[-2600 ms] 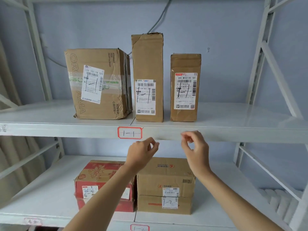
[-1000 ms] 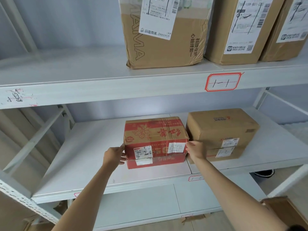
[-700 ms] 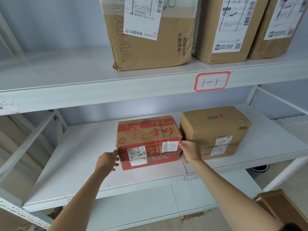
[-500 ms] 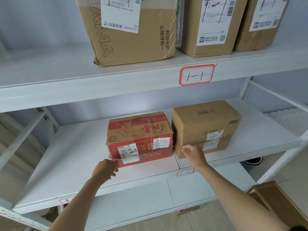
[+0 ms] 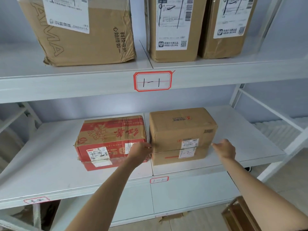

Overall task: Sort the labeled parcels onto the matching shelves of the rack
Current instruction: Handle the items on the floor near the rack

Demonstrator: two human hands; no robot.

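Parcels on lower shelf: two boxes stand side by side on the lower shelf (image 5: 50,177), the red printed box (image 5: 108,135) on the left and the brown parcel (image 5: 180,129) on the right, their near sides touching or almost touching.
Brown parcel label: a white sticker with "1-2" written by hand is on its front face.
Lower shelf tag (image 5: 159,180): a small red-bordered tag on the front edge reads "1-2", just below the seam between the two boxes.
Upper shelf (image 5: 66,84): it carries three cardboard parcels, a wide box (image 5: 86,39) on the left, a tall box (image 5: 173,52) in the middle and another tall box (image 5: 221,45) on the right; their tops are cut off by the frame.
Upper shelf tag (image 5: 152,81): red-bordered, it reads "1-1".
Left hand (image 5: 141,151): it is at the gap between the two lower boxes, the fingers bent against the left front corner of the brown parcel; I cannot tell if they really grip it.
Right hand (image 5: 225,150): it is just beside the right front corner of the brown parcel, fingers loosely spread and holding nothing, the fingertips near or touching the corner.
Open room: the lower shelf has bare surface left of the red printed box, right of the brown parcel, and in front of both up to the edge.
Rack post (image 5: 283,157): a white diagonal brace closes the right side.
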